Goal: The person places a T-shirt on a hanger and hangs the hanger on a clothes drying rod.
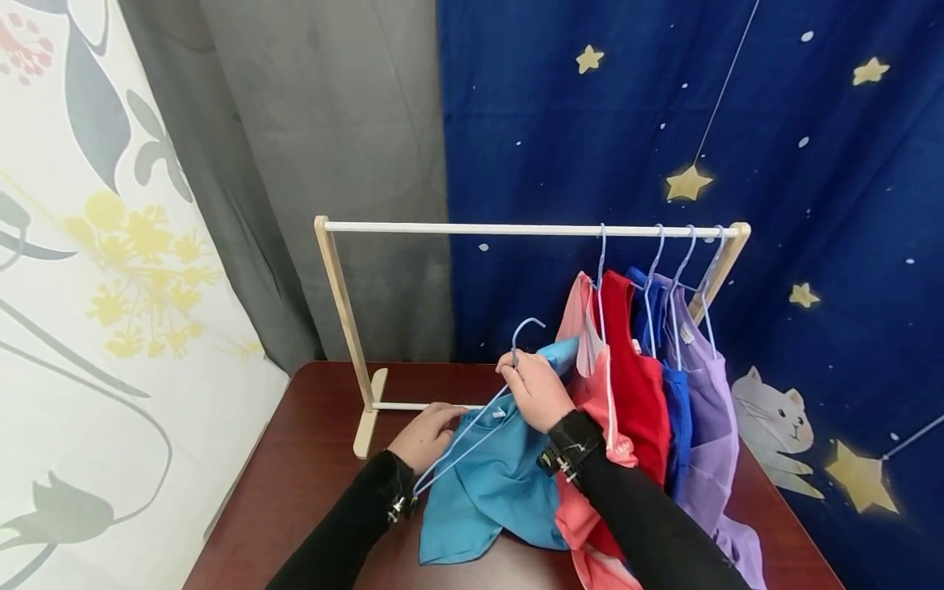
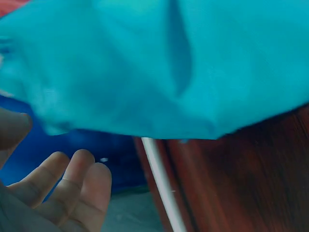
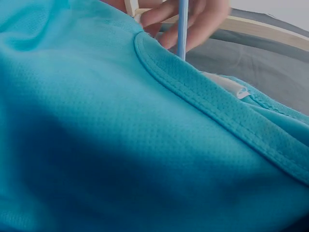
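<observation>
A teal shirt (image 1: 494,483) on a light blue wire hanger (image 1: 519,334) is held low over the dark wooden table (image 1: 310,459). My right hand (image 1: 533,383) grips the hanger's neck together with the shirt's shoulder. In the right wrist view its fingers (image 3: 193,19) curl round the blue wire (image 3: 182,34) above the collar of the teal shirt (image 3: 120,145). My left hand (image 1: 429,433) lies at the shirt's left edge by the hanger arm. The left wrist view shows its fingers (image 2: 72,188) relaxed under the teal cloth (image 2: 159,67), holding nothing.
A small wooden rack with a white rod (image 1: 472,229) stands on the table. Pink (image 1: 601,393), red (image 1: 637,385), blue (image 1: 677,410) and purple (image 1: 711,410) garments hang at its right end; the rod's left part is bare. Curtains hang behind. The rack's lower bar (image 2: 161,188) runs below the cloth.
</observation>
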The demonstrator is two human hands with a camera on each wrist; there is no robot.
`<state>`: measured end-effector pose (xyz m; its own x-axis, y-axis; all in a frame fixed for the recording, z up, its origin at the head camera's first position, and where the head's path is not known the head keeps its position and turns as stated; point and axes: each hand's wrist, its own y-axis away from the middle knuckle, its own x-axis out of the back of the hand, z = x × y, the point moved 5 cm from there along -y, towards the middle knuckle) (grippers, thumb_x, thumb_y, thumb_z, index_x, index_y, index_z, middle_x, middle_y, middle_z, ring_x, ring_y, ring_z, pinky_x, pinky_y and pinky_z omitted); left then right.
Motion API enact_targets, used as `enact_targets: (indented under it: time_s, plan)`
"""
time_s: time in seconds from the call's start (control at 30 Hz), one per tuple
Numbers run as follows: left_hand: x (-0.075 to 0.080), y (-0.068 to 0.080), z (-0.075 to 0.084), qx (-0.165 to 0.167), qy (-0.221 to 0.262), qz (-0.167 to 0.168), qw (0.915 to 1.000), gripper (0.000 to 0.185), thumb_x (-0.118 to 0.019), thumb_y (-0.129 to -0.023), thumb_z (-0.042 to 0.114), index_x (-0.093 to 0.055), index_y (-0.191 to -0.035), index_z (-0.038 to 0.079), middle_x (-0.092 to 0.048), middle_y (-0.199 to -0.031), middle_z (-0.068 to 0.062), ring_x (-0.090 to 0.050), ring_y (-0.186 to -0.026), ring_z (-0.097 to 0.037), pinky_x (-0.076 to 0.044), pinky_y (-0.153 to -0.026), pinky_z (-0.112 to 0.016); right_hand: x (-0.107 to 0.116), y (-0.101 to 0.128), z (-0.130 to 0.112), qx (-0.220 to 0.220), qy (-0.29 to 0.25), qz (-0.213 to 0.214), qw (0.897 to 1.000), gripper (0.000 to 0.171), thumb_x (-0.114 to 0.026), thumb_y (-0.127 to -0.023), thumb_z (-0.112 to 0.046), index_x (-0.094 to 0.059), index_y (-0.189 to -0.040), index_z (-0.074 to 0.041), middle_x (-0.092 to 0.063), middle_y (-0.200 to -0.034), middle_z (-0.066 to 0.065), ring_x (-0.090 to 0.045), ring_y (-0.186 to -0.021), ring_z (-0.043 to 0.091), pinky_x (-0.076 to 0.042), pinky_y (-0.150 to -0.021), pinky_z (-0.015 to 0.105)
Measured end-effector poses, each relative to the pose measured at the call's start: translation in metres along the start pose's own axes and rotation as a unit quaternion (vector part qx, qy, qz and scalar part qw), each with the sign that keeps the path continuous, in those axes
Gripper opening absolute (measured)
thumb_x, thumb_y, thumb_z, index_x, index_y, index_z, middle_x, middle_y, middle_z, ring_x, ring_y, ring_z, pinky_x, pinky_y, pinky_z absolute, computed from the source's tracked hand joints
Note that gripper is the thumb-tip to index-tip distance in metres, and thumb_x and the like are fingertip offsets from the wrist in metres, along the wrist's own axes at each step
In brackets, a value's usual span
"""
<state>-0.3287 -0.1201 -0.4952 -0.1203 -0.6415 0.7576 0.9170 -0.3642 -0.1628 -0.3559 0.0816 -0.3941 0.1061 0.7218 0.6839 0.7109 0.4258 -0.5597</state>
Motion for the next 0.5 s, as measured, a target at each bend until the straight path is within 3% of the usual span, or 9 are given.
enact_targets:
  time_s: [0.2,0.27,0.4,0.5]
  plan:
    - [-0.011,-0.001,-0.010,-0.006,-0.047,0.009,0.9988,0.018,-0.062,-0.097,0.015,-0.068,-0.114,0.012,-0.064,-0.112,-0.006,-0.060,-0.098,-0.021,-0.050,-0.090,-0.042,0.002,0.000,0.004,-0.011,-0.026,0.014,0.999,0.014,-0.051,-0.105,-0.011,-0.064,-0.106,-0.007,-0.068,-0.099,0.010,-0.061,-0.093,0.027,-0.045,-0.091,0.048]
    - [-0.008,0.005,-0.010,-0.016,-0.056,0.020,0.9981,0.010,-0.066,-0.097,0.019,-0.068,-0.105,0.013,-0.065,-0.101,-0.003,-0.058,-0.087,-0.018,-0.050,-0.082,-0.039,0.004,-0.001,0.006,-0.022,-0.029,0.019,0.999,0.014,-0.050,-0.106,-0.012,-0.064,-0.106,-0.007,-0.067,-0.099,0.010,-0.060,-0.090,0.026,-0.046,-0.086,0.046]
    - [0.003,0.023,-0.005,-0.067,-0.060,0.049,0.9947,0.006,-0.067,-0.098,0.020,-0.064,-0.095,0.015,-0.060,-0.085,0.004,-0.053,-0.073,-0.011,-0.048,-0.070,-0.033,0.010,-0.002,0.011,-0.039,-0.026,0.033,0.998,0.015,-0.049,-0.106,-0.011,-0.064,-0.106,-0.006,-0.067,-0.099,0.009,-0.058,-0.090,0.026,-0.045,-0.084,0.045]
    - [0.011,0.035,-0.001,-0.066,-0.048,0.063,0.9947,0.011,-0.069,-0.097,0.020,-0.060,-0.089,0.020,-0.053,-0.077,0.010,-0.050,-0.069,-0.006,-0.045,-0.066,-0.029,0.016,-0.004,0.015,-0.042,-0.018,0.050,0.998,0.015,-0.049,-0.106,-0.011,-0.064,-0.106,-0.005,-0.066,-0.097,0.009,-0.058,-0.091,0.028,-0.043,-0.087,0.045]
